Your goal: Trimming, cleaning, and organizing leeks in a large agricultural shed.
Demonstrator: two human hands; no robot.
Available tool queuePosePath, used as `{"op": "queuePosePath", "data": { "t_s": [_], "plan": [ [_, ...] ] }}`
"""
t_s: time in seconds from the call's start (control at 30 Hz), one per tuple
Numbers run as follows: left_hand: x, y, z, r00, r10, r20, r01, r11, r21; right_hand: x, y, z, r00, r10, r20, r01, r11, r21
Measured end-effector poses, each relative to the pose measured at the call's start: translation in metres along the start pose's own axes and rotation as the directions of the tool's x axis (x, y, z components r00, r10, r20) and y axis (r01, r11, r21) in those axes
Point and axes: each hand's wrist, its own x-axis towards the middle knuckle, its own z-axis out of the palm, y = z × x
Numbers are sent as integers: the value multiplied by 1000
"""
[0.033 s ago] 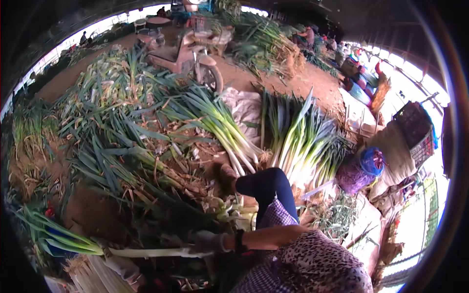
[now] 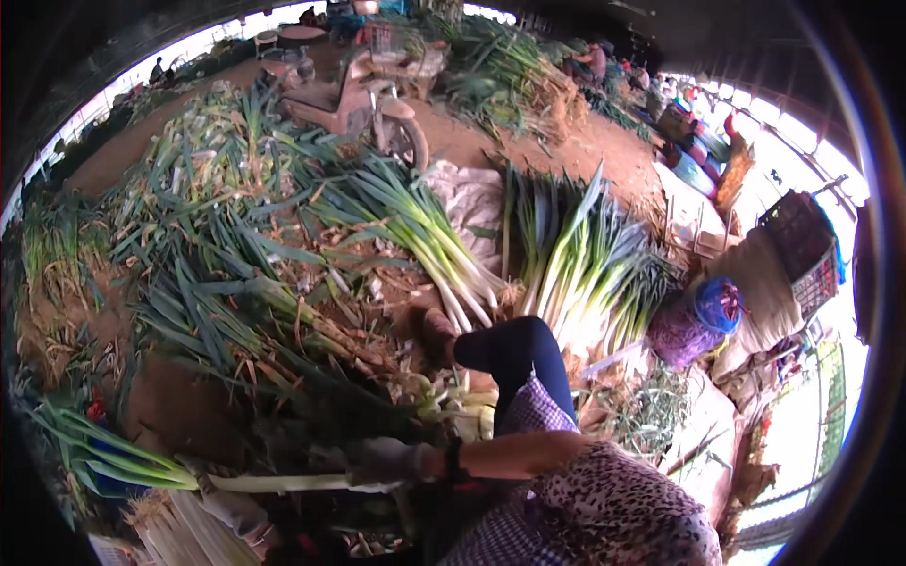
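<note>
- Holding one leek [image 2: 274, 484] together, the left hand [image 2: 231, 509] and the right hand [image 2: 387, 462], both gloved, are near 7 o'clock; its green leaves [image 2: 118, 457] point toward 8 o'clock.
- The left hand seems to grasp the stalk close to where the leaves begin, though it lies partly in shadow.
- The right hand is clenched around the opposite end, so I cannot tell whether any roots remain there.
- Between the hands the stalk looks pale and quite smooth; therefore I judge this leek to be well advanced.
- Done, in my judgement: the tidy bundle [image 2: 429, 236] at 11 o'clock and the wider row [image 2: 576, 274] at 3 o'clock, both with clean white stalks.
- Left, I think: the rough heap [image 2: 212, 325] at 9 o'clock, with dry brown leaves. The tangled pile [image 2: 208, 165] at 10 o'clock may be only waste; I cannot tell.
- Loose peelings [image 2: 439, 398] lie at 6 o'clock, near the foot [image 2: 439, 332].
</note>
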Motion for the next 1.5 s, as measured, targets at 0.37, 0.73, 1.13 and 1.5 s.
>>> {"op": "queuePosePath", "data": {
  "t_s": [0.37,0.73,1.13,1.5],
  "plan": [
    [4,18,7,993,16,119,11,975,-223,-10,29,37,991,100,-90,-106,993,-59],
    [0,-21,-18,953,-213,214,278,898,-342,51,-29,38,958,-288,0,265,881,-393],
    [63,-43,-54,990,-117,-81,99,976,-196,12,-56,33,985,-17,170,125,748,-652],
    [-36,-71,106,939,-170,298,131,980,147,-149,-20,-36,923,-383,-17,302,754,-584]
  ]
}}
